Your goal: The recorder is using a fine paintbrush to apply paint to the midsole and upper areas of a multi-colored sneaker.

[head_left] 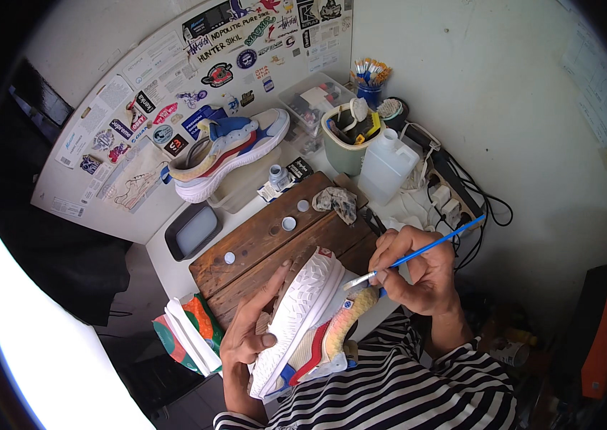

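My left hand (246, 337) grips a white, yellow, red and blue sneaker (296, 330) by its sole, turned on its side above my lap and the board's near edge. My right hand (411, 272) holds a slim blue paintbrush (429, 245), its pale bristles at the grey panel near the upper right end of that shoe. Beyond them, a wooden board (246, 279) bears small white caps (289, 223) and a crumpled rag (335, 204).
A second sneaker (224, 154) rests over a plastic bin. Around it are a dark tray (190, 231), paint bottle (279, 175), green bucket (340, 158), white jug (382, 172), brush cup (369, 92), power strip (449, 201) with cables, tissue pack (181, 333) and sticker-covered backboard (138, 86).
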